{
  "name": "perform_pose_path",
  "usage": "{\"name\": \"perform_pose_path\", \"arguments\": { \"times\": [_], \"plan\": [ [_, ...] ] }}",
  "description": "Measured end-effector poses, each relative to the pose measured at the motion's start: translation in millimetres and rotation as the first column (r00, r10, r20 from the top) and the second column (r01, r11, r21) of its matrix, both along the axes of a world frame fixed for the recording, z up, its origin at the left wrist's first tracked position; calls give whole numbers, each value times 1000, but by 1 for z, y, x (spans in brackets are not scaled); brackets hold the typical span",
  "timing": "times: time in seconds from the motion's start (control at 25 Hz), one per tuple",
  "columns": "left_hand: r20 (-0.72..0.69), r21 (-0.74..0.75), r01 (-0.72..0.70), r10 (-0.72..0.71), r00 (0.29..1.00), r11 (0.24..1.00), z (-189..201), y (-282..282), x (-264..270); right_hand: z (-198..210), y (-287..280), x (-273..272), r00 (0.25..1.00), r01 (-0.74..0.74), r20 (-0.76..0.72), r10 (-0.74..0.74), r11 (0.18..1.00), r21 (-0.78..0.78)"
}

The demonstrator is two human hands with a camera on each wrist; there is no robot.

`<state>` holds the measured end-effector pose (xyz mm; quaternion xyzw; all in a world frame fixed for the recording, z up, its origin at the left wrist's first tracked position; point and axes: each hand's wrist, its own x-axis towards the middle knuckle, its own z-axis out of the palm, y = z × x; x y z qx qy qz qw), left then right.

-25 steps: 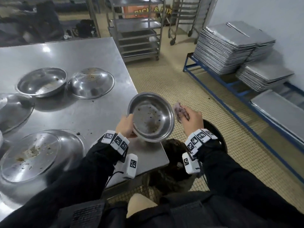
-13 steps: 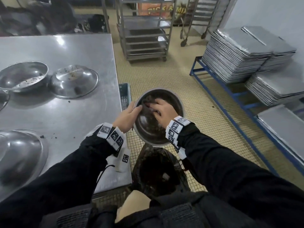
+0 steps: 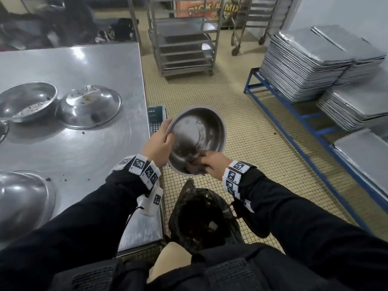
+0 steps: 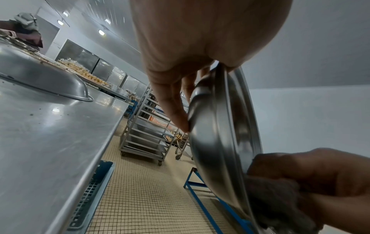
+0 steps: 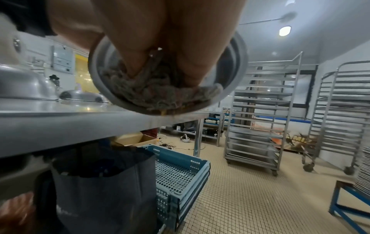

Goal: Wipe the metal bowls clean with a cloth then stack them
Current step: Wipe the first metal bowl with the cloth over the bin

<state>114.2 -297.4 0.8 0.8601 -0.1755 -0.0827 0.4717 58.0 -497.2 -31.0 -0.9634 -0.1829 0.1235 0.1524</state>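
Beside the big shiny steel table [image 3: 88, 143], over a dark bin [image 3: 201, 217], our left hand [image 3: 159, 141] grips the rim of a round metal bowl [image 3: 201, 131]. Our right hand [image 3: 212, 164] curls round a grey fuzzy cloth [image 5: 160, 93] and presses it inside the bowl's low edge.

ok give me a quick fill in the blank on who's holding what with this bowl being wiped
1. The left hand grips the rim of the metal ____.
2. The right hand presses a ____ inside the bowl.
3. Below the tilted bowl stands a dark ____, beside the steel table.
4. On the table, the dome-like bowl beside the upright one lies ____.

Missing words: bowl; cloth; bin; upside down
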Motion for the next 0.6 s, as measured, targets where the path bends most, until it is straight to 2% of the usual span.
{"name": "perform_pose_path", "arguments": {
  "times": [0.08,0.12,0.2,0.24,0.32,0.36,0.48,0.6],
  "plan": [
    [-1,-21,-31,31,1000,999,-2,2,1,2,-8,-1,997,58,40,-61,996,66],
    [-10,-36,-48,48,999,998,0,3,1,6,-10,1,986,124,85,-141,976,181],
    [-24,-51,-68,67,997,996,3,6,3,17,-12,11,930,219,189,-316,888,405],
    [-26,-52,-72,71,997,996,5,7,3,25,-12,20,886,227,270,-377,861,456],
    [-31,-45,-65,64,997,997,13,7,2,40,-9,41,826,177,418,-380,877,448],
    [-46,-51,-56,53,998,997,15,8,1,45,-5,53,824,150,447,-348,895,420],
    [-70,-77,-19,13,997,997,21,8,0,48,10,71,889,96,415,-193,965,242],
    [-42,-115,-48,44,998,992,29,9,-3,40,9,70,893,114,417,-167,982,149]
  ]
}}
